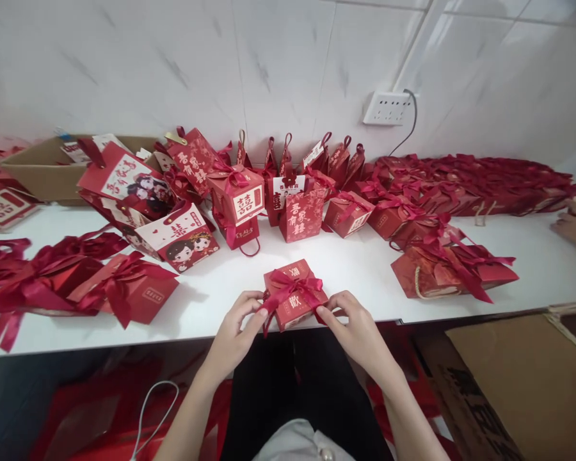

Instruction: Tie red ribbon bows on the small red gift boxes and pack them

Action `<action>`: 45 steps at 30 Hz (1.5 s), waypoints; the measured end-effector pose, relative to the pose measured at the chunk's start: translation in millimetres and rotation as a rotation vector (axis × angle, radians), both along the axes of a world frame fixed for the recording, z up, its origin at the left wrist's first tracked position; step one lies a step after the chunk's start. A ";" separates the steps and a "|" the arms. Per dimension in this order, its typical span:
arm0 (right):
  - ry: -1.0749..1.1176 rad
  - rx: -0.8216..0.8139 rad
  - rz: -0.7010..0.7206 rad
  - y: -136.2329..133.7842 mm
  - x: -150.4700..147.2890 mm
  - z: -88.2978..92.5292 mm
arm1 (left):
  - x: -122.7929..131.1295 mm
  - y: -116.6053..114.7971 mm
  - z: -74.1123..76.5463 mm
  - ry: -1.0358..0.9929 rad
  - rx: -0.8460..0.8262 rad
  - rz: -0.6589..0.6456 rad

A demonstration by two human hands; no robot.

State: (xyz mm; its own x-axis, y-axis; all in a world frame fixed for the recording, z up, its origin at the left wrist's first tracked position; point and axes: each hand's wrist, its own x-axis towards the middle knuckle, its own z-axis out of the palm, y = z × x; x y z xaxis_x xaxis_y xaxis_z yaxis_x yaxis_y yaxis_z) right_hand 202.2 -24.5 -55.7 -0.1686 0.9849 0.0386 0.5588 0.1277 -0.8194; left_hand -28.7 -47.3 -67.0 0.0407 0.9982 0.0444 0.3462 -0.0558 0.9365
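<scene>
A small red gift box [287,315] with gold characters lies on the white table [230,282] at its front edge, right before me. A dark red satin ribbon [295,287] is tied across its top in a bow. On the box's left side, my left hand [237,330] pinches the ribbon between thumb and fingers. My right hand [358,330] is closed the same way on the ribbon at the right side. Both hands rest close to the box's lower corners. The fingertips partly cover the ribbon's ends.
Finished-looking red boxes with bows [139,291] crowd the left. Upright red boxes [303,216] and a cardboard carton [43,169] line the wall. Rows of ribboned boxes [461,186] fill the back right. Another person's hand [573,227] touches the table's right end. A flattened carton [523,378] lies below.
</scene>
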 end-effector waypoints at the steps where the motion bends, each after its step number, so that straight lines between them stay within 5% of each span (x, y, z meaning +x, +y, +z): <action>1: 0.014 -0.012 0.005 -0.4 -0.6 -0.5 | -0.1 0.0 -0.7 0.008 -0.002 0.011; 16: 0.310 -0.261 0.134 2.5 4.7 9.1 | -8.0 16.8 -0.2 -0.087 0.022 0.117; 20: 0.276 -0.190 0.101 9.7 5.7 11.9 | -6.7 27.5 7.1 -0.115 0.071 0.145; 27: 0.243 -0.100 0.080 34.9 -17.5 25.2 | 10.4 56.0 40.3 0.299 0.037 0.050; 37: 0.631 -0.395 0.070 43.7 -30.2 8.8 | 30.0 17.2 30.6 0.220 -0.071 0.319; 45: 0.727 -0.334 -0.121 26.3 -44.1 5.9 | 36.1 10.1 24.7 0.488 0.294 0.466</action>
State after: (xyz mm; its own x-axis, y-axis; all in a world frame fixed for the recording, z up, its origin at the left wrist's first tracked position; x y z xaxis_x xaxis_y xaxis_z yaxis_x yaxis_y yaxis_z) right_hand 158.1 1.8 -49.9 -0.1057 0.9737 -0.2017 -0.1338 -0.2149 -0.9674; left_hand 7.4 -37.2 -42.3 -0.3016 0.8662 0.3985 0.7690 -0.0261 0.6387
